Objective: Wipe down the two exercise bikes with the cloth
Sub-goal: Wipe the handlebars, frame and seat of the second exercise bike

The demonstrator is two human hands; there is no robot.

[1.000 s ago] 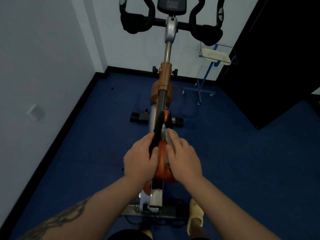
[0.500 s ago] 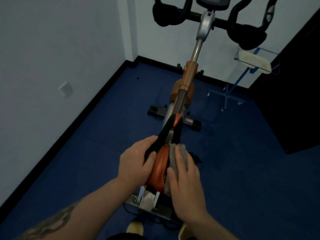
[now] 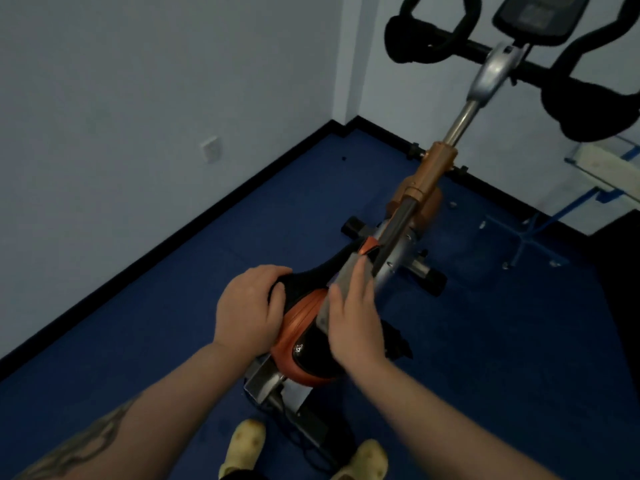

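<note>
An orange and silver exercise bike [image 3: 433, 174] stands in the room's corner, seen from behind its saddle. The orange and black saddle [image 3: 304, 320] lies between my hands. My left hand [image 3: 247, 311] grips the saddle's left side, fingers curled over its black top. My right hand [image 3: 355, 318] presses a grey cloth [image 3: 337, 291] flat against the saddle's right side, fingers pointing forward toward the nose. The black handlebars [image 3: 426, 32] and the console [image 3: 540, 15] rise at the top right. Only this one bike is in view.
White walls with a black skirting board close in on the left and behind the bike. A wall socket [image 3: 210, 149] sits on the left wall. A blue wire stand [image 3: 533, 233] holding a white pad stands at the right. My yellow shoes [image 3: 244, 445] are by the bike's rear base on blue carpet.
My view has swung left and tilted, so the bike now runs diagonally. My right hand with the cloth has slid forward along the saddle's right side. My left hand stays on the saddle.
</note>
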